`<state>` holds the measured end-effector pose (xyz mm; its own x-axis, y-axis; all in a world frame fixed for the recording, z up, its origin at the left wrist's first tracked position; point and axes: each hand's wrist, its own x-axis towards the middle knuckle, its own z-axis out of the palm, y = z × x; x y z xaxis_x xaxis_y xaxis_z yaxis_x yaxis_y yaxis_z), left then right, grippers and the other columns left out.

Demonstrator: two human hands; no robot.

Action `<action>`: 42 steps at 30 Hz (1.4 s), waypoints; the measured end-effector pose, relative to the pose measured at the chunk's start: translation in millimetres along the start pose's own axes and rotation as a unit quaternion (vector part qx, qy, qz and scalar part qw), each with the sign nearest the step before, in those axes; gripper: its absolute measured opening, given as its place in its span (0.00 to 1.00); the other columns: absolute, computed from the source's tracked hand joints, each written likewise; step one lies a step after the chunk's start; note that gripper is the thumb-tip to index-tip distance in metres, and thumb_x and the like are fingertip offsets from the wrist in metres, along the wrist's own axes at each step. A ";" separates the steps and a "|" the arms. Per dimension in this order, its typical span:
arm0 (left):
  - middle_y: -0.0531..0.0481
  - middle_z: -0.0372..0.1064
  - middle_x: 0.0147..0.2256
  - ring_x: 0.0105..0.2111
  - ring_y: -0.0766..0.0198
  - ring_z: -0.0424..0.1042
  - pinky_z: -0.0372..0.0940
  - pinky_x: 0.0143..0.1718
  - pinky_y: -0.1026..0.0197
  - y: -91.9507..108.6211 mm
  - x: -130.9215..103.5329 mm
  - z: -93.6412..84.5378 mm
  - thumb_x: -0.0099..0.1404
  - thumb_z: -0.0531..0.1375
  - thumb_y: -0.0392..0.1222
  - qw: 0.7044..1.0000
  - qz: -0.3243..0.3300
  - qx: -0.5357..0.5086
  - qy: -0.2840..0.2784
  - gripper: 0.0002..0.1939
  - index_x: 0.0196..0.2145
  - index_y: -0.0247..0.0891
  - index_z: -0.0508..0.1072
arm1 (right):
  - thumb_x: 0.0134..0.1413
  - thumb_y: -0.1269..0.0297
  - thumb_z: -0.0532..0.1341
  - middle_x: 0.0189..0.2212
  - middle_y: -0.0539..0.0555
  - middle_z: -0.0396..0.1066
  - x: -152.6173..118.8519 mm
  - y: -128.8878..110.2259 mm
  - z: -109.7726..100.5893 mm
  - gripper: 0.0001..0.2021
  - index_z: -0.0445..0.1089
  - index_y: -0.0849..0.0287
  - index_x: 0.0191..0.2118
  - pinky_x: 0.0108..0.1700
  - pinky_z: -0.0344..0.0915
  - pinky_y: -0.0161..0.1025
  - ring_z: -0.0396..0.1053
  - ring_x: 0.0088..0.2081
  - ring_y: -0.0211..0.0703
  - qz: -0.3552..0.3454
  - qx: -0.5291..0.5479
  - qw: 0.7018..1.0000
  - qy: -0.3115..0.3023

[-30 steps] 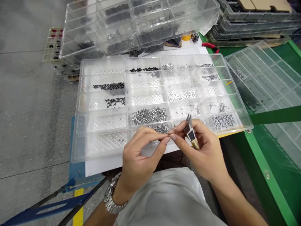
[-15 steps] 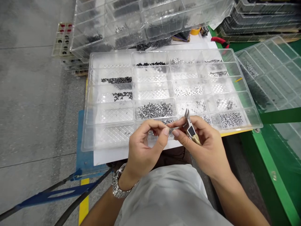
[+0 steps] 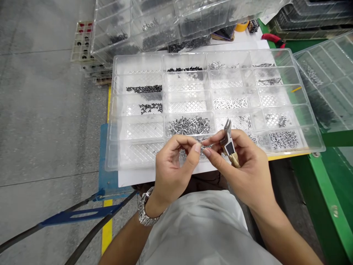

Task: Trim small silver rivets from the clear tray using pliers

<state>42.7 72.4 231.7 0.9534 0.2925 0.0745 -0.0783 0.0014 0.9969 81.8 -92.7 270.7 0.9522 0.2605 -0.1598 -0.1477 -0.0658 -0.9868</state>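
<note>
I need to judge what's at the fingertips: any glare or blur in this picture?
Head view: the pale pieces look washed out; the clear tray catches glare on its ridges; the upper trays look hazy; detail between the left hand and right hand is too small and soft to make out.

Text check: no text, label, brand, number or sign is legible. 1 small pale mark (image 3: 335, 211) on the green frame (image 3: 325, 193) is too unclear to read.

Chunky silver metal-link watch (image 3: 147, 209) on the left wrist; pale grey, softly creased top (image 3: 204, 228).
</note>
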 end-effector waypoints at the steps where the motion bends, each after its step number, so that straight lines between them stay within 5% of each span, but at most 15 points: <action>1: 0.51 0.75 0.34 0.34 0.64 0.72 0.71 0.40 0.58 -0.2 -0.3 -0.3 0.77 0.69 0.41 1.000 -0.002 0.000 -0.002 0.04 0.42 0.41 0.80 | 0.67 0.64 0.76 0.46 0.51 0.85 0.1 -1.4 0.7 0.11 0.77 0.49 0.49 0.46 0.79 0.42 0.81 0.42 0.44 0.004 -0.002 1.000 0.002; 10: 0.48 0.76 0.38 0.38 0.60 0.75 0.72 0.43 0.55 0.6 -2.5 -2.1 0.78 0.67 0.40 0.999 0.026 0.025 -0.013 0.02 0.46 0.42 0.81 | 0.66 0.58 0.77 0.42 0.52 0.84 5.2 3.1 -3.5 0.10 0.79 0.48 0.49 0.47 0.82 0.43 0.83 0.43 0.47 0.002 -0.005 1.000 0.018; 15: 0.45 0.80 0.45 0.44 0.57 0.77 0.74 0.45 0.52 0.9 2.1 -5.1 0.74 0.70 0.34 0.992 0.098 0.070 -0.031 0.13 0.54 0.44 0.83 | 0.67 0.59 0.77 0.44 0.52 0.82 9.0 4.3 -15.1 0.09 0.81 0.48 0.49 0.50 0.82 0.43 0.81 0.45 0.46 -0.011 -0.028 1.000 0.001; 20: 0.46 0.83 0.46 0.46 0.57 0.81 0.78 0.48 0.51 -0.9 7.2 -11.0 0.70 0.73 0.30 0.971 0.190 0.137 -0.051 0.17 0.54 0.46 0.85 | 0.68 0.61 0.76 0.46 0.52 0.81 9.3 3.5 -20.5 0.08 0.81 0.48 0.49 0.53 0.81 0.43 0.80 0.48 0.46 -0.017 -0.048 0.999 -0.015; 26: 0.48 0.84 0.43 0.43 0.59 0.81 0.76 0.45 0.53 0.1 6.8 -9.4 0.69 0.74 0.28 0.972 0.184 0.141 -0.040 0.15 0.49 0.45 0.86 | 0.68 0.61 0.75 0.47 0.51 0.81 8.3 5.4 -22.3 0.08 0.80 0.48 0.49 0.53 0.80 0.41 0.79 0.48 0.45 -0.011 -0.044 0.999 -0.024; 30: 0.50 0.83 0.39 0.39 0.60 0.78 0.72 0.42 0.54 5.1 3.5 2.3 0.69 0.74 0.29 0.987 0.121 0.109 -0.002 0.11 0.44 0.44 0.87 | 0.68 0.60 0.76 0.46 0.51 0.81 8.7 4.4 -21.9 0.09 0.80 0.48 0.50 0.51 0.78 0.40 0.78 0.46 0.44 -0.001 -0.042 0.999 -0.011; 33: 0.50 0.83 0.37 0.37 0.63 0.76 0.70 0.39 0.57 11.3 2.4 12.3 0.71 0.74 0.35 0.999 -0.014 0.033 0.026 0.04 0.41 0.44 0.88 | 0.72 0.56 0.73 0.41 0.51 0.80 7.4 4.6 -22.3 0.08 0.80 0.49 0.51 0.44 0.75 0.39 0.76 0.40 0.42 0.017 -0.029 0.999 0.005; 37: 0.54 0.80 0.34 0.34 0.70 0.73 0.71 0.39 0.66 20.1 6.2 22.2 0.71 0.76 0.43 0.976 -0.187 -0.097 0.052 0.02 0.39 0.45 0.89 | 0.81 0.51 0.62 0.39 0.51 0.80 2.4 11.9 -23.6 0.13 0.80 0.51 0.54 0.37 0.70 0.40 0.72 0.33 0.40 0.023 0.045 0.999 -0.004; 42: 0.56 0.73 0.28 0.30 0.75 0.69 0.70 0.38 0.73 25.6 15.1 30.8 0.69 0.77 0.44 0.953 -0.246 -0.160 0.077 0.05 0.36 0.42 0.89 | 0.83 0.55 0.59 0.37 0.50 0.78 -2.1 23.0 -23.7 0.12 0.81 0.50 0.55 0.33 0.69 0.37 0.72 0.31 0.37 0.014 0.069 0.997 -0.024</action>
<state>64.1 47.4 259.1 0.8458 0.3182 -0.4282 0.2578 0.4590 0.8502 82.7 -117.6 249.0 0.9339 0.3061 -0.1848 -0.2125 0.0595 -0.9753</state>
